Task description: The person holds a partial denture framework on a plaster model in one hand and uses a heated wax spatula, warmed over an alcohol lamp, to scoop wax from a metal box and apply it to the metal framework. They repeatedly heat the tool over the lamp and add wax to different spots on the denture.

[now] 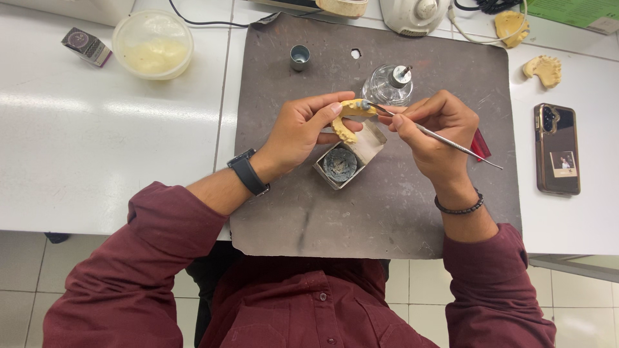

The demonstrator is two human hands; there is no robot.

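Note:
My left hand (303,129) holds a yellow, horseshoe-shaped dental cast (348,119) over the dark grey work mat (387,206). My right hand (435,129) grips a thin metal hand instrument (445,138) like a pen, and its tip touches the top of the cast. Just below the cast sits a small open cardboard box (367,145) with a round tin of grey material (340,163) inside. Behind my hands stands a glass spirit lamp (387,84) with a metal cap.
A small metal cup (300,57) stands at the mat's far side. On the white bench lie a lidded plastic tub (153,44), a small carton (87,46), two more yellow casts (543,68) (511,27), a phone (557,149) and a red item (480,145).

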